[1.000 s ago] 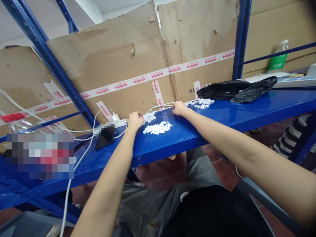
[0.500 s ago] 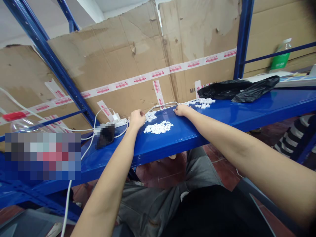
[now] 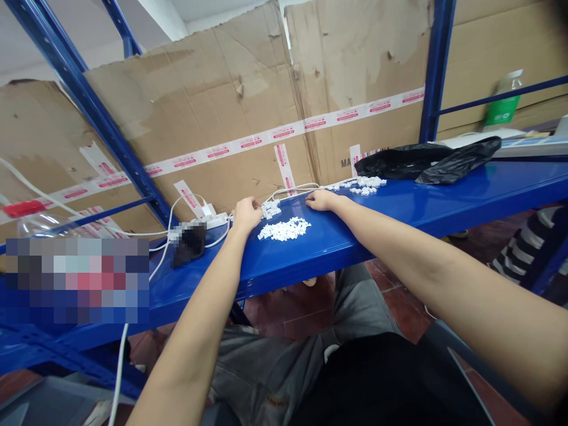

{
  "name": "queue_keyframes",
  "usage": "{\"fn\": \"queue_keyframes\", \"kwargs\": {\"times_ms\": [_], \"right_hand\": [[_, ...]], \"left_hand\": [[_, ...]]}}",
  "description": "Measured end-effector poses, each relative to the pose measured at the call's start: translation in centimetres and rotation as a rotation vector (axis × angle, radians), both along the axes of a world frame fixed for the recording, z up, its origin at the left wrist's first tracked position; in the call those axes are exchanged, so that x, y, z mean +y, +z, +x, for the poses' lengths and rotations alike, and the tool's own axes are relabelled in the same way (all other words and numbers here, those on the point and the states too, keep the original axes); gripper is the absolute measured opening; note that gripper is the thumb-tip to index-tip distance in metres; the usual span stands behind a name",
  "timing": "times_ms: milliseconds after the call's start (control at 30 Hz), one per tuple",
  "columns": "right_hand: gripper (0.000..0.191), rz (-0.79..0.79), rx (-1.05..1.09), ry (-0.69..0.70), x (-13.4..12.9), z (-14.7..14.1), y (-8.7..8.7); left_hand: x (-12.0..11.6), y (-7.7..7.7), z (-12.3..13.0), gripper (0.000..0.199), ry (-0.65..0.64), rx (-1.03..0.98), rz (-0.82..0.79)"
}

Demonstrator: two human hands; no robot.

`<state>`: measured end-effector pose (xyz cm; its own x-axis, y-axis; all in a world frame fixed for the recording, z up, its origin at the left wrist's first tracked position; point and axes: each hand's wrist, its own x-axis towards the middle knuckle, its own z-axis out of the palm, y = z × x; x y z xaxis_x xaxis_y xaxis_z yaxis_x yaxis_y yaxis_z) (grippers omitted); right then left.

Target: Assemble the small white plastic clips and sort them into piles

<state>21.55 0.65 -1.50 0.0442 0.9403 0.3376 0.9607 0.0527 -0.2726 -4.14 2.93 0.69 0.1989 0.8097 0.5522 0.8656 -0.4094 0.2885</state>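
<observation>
Centrally, a pile of small white pieces (image 3: 284, 229) lies on the blue shelf (image 3: 275, 255), between the left hand (image 3: 248, 213) and right hand (image 3: 320, 200) and nearer the front edge; a second white cluster (image 3: 271, 208) sits beside the left hand. Both hands have bent fingers, but whether either grips a piece cannot be told. Individual pieces are probably light, stiff and slippery: pinch opposite edges with the fingertips.

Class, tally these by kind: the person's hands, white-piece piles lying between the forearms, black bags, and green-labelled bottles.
Left hand, right hand: 2
Front pile, rear pile: 2
Black bag: 1
Green-labelled bottle: 1
Total: 6
</observation>
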Motion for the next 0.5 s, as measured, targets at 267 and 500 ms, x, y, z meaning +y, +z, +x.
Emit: {"fn": "queue_keyframes", "kwargs": {"times_ms": [267,500], "right_hand": [[0.028,0.053,0.027,-0.090,-0.6,0.2,0.3],[0.035,0.098,0.081,-0.280,-1.8,0.4,0.6]], "left_hand": [[0.2,-0.1,-0.1,0.019,-0.011,-0.001,0.000],[0.6,-0.2,-0.1,0.020,-0.062,-0.011,0.020]]}}
